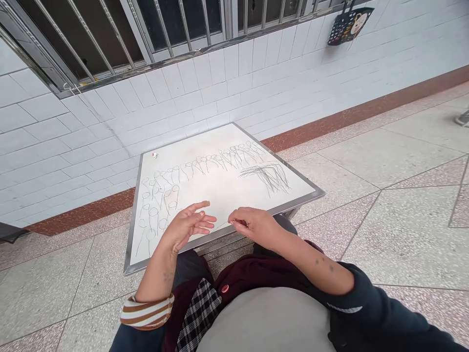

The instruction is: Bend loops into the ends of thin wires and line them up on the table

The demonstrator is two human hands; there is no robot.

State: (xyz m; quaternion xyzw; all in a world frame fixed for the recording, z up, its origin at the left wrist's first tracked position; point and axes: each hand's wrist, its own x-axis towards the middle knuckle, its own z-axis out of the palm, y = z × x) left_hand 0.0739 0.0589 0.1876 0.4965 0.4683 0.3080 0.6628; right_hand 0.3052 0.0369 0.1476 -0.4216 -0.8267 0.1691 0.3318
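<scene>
My left hand hovers over the near edge of a white-topped table, palm turned inward and fingers spread. To its right, my right hand has thumb and fingers pinched together. A faint thin line runs from these fingertips toward the left hand, apparently a thin cord. Many dark thin cords, each formed into a round loop with two tails, lie in rows along the table's left side and across its back. A loose bundle of straight dark cords rests at the right.
A small white and red item sits in the table's back left corner. The metal-edged table stands against a white tiled wall under a barred window. A patterned bag hangs at the upper right. Speckled floor surrounds the table.
</scene>
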